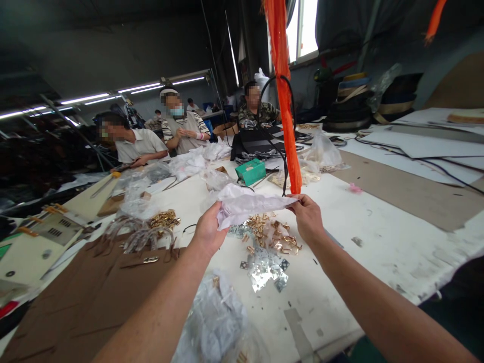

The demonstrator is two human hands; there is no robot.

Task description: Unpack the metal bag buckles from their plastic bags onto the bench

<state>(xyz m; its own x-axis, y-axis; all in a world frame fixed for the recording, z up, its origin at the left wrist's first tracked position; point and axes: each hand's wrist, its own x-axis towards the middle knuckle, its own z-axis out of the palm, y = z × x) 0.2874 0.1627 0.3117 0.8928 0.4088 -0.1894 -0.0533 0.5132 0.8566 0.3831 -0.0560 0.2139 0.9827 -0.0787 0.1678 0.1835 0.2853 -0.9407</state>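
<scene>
A thin white sheet, crumpled and partly see-through, stretches between my two hands above the white table. My left hand is closed on its left end. At its pointed right end, my right hand pinches it between thumb and fingers. Gold metal pieces lie heaped below the sheet, and flat silver plates are piled nearer to me. A plastic bag with white wrapping rests close to my left forearm.
Orange strands and a black cable hang just beyond my right hand. Behind the sheet stands a green box. Brown sheets and more gold parts lie left. Several people are across the table.
</scene>
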